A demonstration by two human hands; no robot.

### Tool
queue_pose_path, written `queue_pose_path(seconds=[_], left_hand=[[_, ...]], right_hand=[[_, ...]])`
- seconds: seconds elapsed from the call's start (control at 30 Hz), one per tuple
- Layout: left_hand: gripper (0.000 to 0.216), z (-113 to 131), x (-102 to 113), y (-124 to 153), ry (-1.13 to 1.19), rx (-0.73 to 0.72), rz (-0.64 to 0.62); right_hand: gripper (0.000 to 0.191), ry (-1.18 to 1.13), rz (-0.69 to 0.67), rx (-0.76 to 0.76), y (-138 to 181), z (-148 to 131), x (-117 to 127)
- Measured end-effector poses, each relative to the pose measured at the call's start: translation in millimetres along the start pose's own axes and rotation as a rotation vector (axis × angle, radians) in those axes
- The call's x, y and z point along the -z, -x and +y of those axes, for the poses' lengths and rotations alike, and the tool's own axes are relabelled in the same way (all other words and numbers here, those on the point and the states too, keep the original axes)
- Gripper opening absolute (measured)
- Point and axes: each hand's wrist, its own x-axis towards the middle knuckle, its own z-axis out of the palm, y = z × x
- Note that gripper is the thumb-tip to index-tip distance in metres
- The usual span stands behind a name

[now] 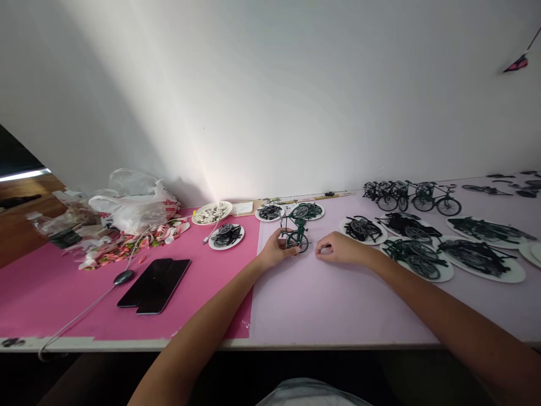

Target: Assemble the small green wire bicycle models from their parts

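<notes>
My left hand (274,248) is closed around one wheel of a dark green toy bicycle (300,230), which it holds tilted on end above the pale lilac table surface. The other wheel points away from me, toward the plates at the back. Just right of the bicycle, my right hand (338,247) hovers low with its fingers curled and pressed together. Anything between those fingertips is too small to make out. Behind the bicycle are a white plate of dark parts (270,213) and a plate of green bicycle parts (313,212).
Assembled toy bicycles (416,197) stand at the back right, behind several plates of dark parts (416,259). On the left lie two phones (156,285), a corded puck (124,277), a plastic bag (135,207), pink petal-like scraps (122,247) and a plate of white pieces (212,213).
</notes>
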Motion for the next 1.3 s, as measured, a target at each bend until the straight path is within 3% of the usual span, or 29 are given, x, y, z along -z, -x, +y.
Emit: queue_pose_path(seconds=[0.37,0.73,1.0,1.3], left_hand=[[0.078,-1,1,-1,0.014,-0.003,-0.019],[0.079,2,1,0,-0.004,0.008,-0.025],[0.078,1,1,1,0.000,-0.006,-0.020],[0.078,2,0,1,0.001,-0.007,-0.010]], right_hand=[[0.028,-0.020,0.020,-0.066,-2,12,-5],[0.033,0.015,0.061,-0.126,1,18,6],[0.024,0.047,-0.060,-0.112,3,15,13],[0.019,0.013,-0.009,-0.118,-1,20,-3]])
